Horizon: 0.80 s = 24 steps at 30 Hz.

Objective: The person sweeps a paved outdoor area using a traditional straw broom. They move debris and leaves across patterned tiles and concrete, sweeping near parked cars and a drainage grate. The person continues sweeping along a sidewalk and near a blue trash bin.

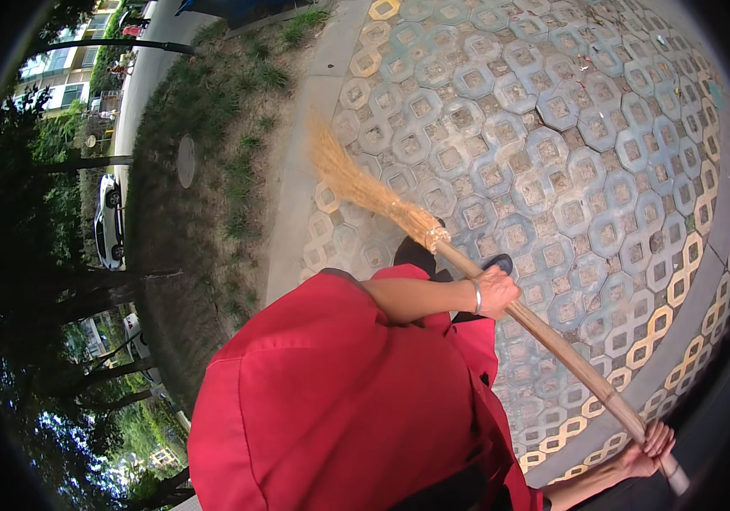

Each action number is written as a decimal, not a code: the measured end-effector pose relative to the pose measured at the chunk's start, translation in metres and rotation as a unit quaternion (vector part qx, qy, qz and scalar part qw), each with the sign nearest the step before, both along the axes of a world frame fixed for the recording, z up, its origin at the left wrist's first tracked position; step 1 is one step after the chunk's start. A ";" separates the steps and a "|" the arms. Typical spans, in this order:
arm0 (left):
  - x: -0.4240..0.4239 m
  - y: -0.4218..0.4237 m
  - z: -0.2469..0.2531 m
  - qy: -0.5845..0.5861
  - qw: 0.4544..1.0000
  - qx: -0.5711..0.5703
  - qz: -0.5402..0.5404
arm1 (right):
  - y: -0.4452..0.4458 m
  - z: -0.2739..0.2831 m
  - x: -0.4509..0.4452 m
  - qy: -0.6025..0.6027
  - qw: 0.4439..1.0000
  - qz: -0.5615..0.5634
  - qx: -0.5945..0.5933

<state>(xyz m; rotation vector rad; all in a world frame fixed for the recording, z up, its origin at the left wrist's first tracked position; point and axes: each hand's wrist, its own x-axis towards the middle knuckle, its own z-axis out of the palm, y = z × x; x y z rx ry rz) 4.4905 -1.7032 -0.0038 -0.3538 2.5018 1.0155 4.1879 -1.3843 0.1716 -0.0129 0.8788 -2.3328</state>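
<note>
My left hand (496,292), with a silver-coloured bangle at its wrist, is closed round the wooden handle (569,354) of a straw broom, a short way above its bound head. My right hand (649,450) grips the same handle near its top end, at the lower right. The broom's bristles (352,175) point to the upper left, over the pale kerb and the edge of the paving; their tips are blurred. Part of a dark shoe (499,262) shows beyond the handle near my left hand. My red garment fills the lower middle.
Octagonal paving blocks (547,150) with soil-filled holes spread ahead and right, with small litter (582,68). A concrete kerb (304,160) separates them from patchy grass (237,185) on the left. Tree trunks, a road and a parked white car (109,220) lie farther left.
</note>
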 end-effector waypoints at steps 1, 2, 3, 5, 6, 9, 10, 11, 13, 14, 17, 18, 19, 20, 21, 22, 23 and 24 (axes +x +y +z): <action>0.015 0.003 -0.009 -0.029 0.999 0.020 0.032 | -0.023 -0.009 0.004 -0.002 1.000 0.011 0.015; 0.029 0.006 -0.018 -0.056 0.995 0.038 0.067 | -0.047 -0.016 0.010 -0.006 0.999 0.015 0.049; 0.040 0.008 -0.030 -0.064 0.994 0.047 0.081 | -0.061 -0.021 0.021 0.008 0.999 0.015 0.052; 0.048 0.018 -0.038 -0.068 0.991 0.068 0.097 | -0.075 -0.008 0.037 0.025 0.998 0.019 0.051; 0.041 0.022 -0.038 -0.074 0.991 0.074 0.085 | -0.072 0.004 0.041 0.025 0.998 0.013 0.049; -0.008 0.030 -0.035 -0.031 0.995 0.088 0.016 | -0.029 0.043 0.051 0.079 0.994 -0.051 0.064; -0.027 0.031 -0.034 -0.006 0.997 0.071 -0.010 | -0.032 0.060 0.064 0.054 0.944 -0.240 0.219; -0.049 0.024 -0.030 0.018 0.997 0.059 -0.043 | -0.014 0.064 0.065 0.058 0.959 -0.232 0.152; -0.085 0.006 -0.023 0.079 0.996 0.032 -0.024 | -0.005 0.064 0.058 0.070 0.967 -0.226 0.092; -0.095 -0.008 -0.018 0.125 0.992 0.004 0.018 | -0.006 0.060 0.047 0.078 0.967 -0.226 0.091; -0.100 -0.062 -0.005 0.233 0.960 -0.074 0.135 | -0.049 0.041 0.002 0.067 0.986 -0.150 0.025; -0.090 -0.080 0.003 0.250 0.949 -0.091 0.167 | -0.075 0.037 -0.004 0.043 0.992 -0.113 -0.032; -0.076 -0.103 0.009 0.267 0.938 -0.110 0.193 | -0.091 0.028 -0.011 0.051 0.993 -0.105 -0.006; -0.061 -0.126 0.013 0.212 0.952 -0.108 0.192 | -0.109 0.019 -0.016 0.060 0.993 -0.101 0.020; -0.042 -0.152 0.014 0.158 0.964 -0.105 0.187 | -0.134 -0.001 -0.017 0.057 0.997 -0.041 -0.041; -0.016 -0.177 0.011 0.095 0.972 -0.108 0.183 | -0.168 -0.027 -0.018 0.052 0.993 0.028 -0.102; 0.012 -0.202 0.002 0.034 0.978 -0.110 0.174 | -0.215 -0.045 0.000 0.045 0.997 0.012 -0.058; 0.044 -0.224 -0.016 -0.006 0.981 -0.107 0.164 | -0.264 -0.056 0.026 0.036 0.999 -0.002 -0.019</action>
